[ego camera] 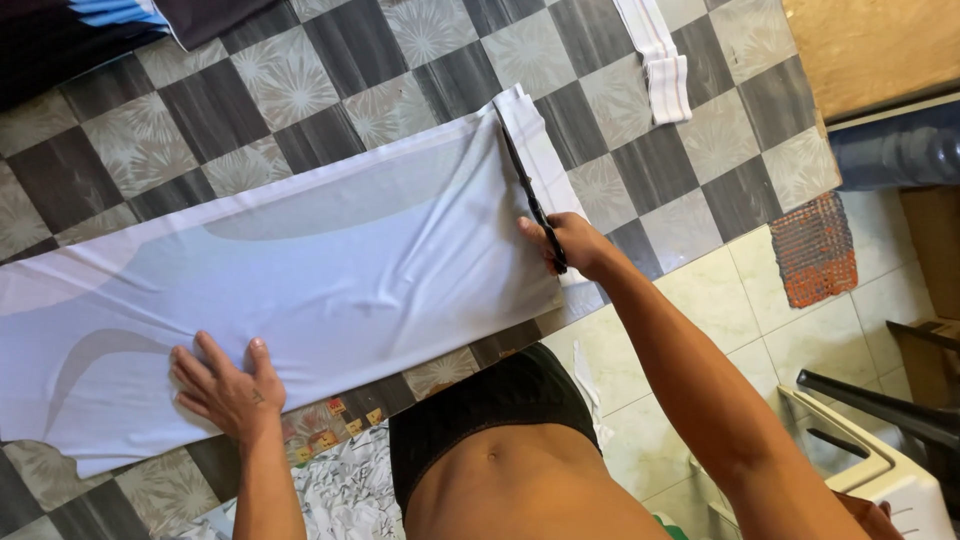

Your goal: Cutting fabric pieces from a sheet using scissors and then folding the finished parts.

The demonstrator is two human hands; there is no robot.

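- While the left hand lies flat and spread, its grip released, on the near edge of the white cloth, the right hand has its grip clenched on black scissors.
- The cloth lies stretched across the checkered table, and the scissor blades run along its right end, beside a narrow strip at that edge.
- The left hand is well apart from the blades, so I judge the thin cloth near the cut could bunch or slide and the cut wander off line.
- A folded white piece lies farther along the table, apart from the work.
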